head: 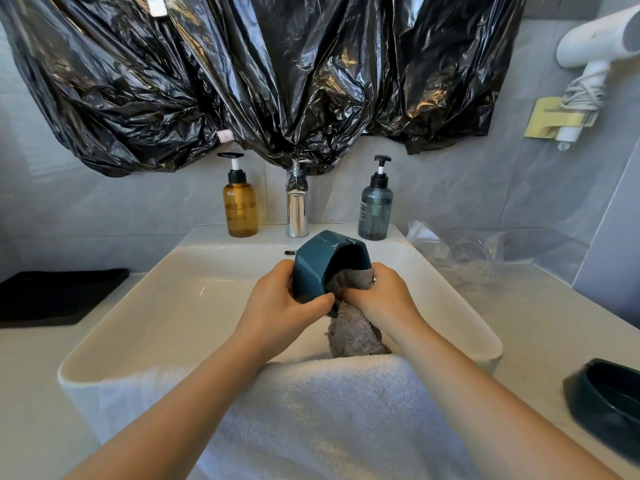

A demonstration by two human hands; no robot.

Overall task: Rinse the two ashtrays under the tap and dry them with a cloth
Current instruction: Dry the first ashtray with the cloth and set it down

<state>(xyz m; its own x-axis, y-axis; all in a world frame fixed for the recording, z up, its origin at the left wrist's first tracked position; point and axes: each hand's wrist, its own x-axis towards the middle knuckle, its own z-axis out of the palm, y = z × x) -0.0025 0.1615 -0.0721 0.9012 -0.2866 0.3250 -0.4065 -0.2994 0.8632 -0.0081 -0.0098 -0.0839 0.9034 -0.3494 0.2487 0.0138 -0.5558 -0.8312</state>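
Over the white sink [138, 323] my left hand [280, 306] grips a teal ashtray [315, 261], tipped on its side with its opening facing right. My right hand [377, 299] holds a grey cloth [349, 334] bunched up and pushed into the ashtray's hollow; the cloth's tail hangs down below the hands. A second dark teal ashtray [609, 400] lies on the counter at the right edge, partly cut off. The chrome tap [297, 209] stands behind the sink; no water is seen running.
A white towel [311, 410] drapes over the sink's front rim. An amber pump bottle [240, 206] and a blue-grey pump bottle [375, 209] flank the tap. Black plastic sheet [259, 81] hangs above. A black mat [55, 296] lies left; crumpled clear plastic [457, 251] right.
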